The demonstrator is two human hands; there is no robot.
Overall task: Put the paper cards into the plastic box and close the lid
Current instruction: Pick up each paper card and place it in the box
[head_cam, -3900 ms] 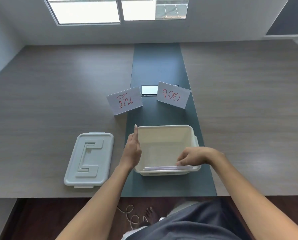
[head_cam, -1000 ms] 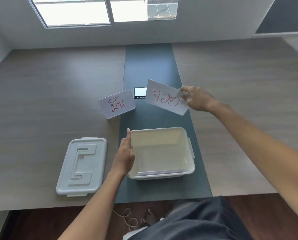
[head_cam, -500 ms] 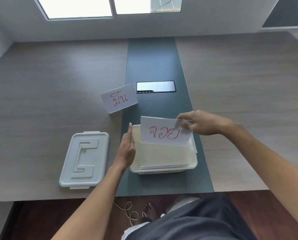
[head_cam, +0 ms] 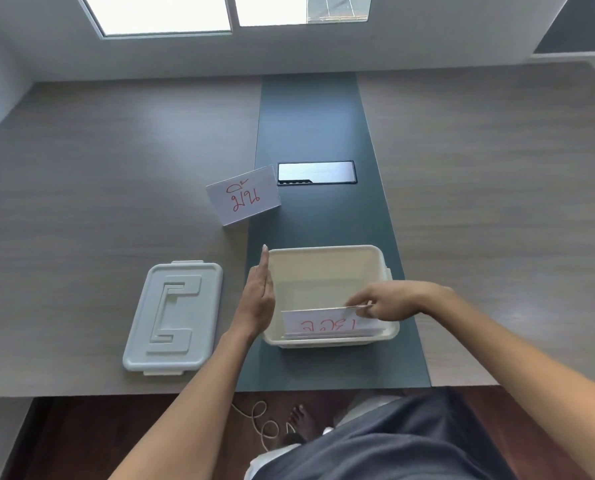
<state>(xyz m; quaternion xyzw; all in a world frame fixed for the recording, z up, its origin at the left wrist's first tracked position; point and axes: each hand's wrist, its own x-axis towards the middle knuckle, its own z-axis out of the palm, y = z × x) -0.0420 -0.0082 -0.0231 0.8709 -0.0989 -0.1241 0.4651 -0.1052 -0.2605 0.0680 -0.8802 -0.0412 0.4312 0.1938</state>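
Observation:
An open white plastic box sits on the dark strip near the table's front edge. My right hand pinches the top edge of a white paper card with red writing, held upright inside the box against its near wall, with other cards stacked behind it. My left hand rests flat and open against the box's left side. A second card with red writing stands on the table beyond the box, to the left. The grey lid lies flat to the left of the box.
A black rectangular cable hatch is set into the dark strip behind the box. The table's front edge runs just below the box and lid. A cord and a bare foot show on the floor beneath.
My right hand picked up the right-hand card from the table, carried it toward me, and lowered it into the box against the near wall. My left hand stayed on the box.

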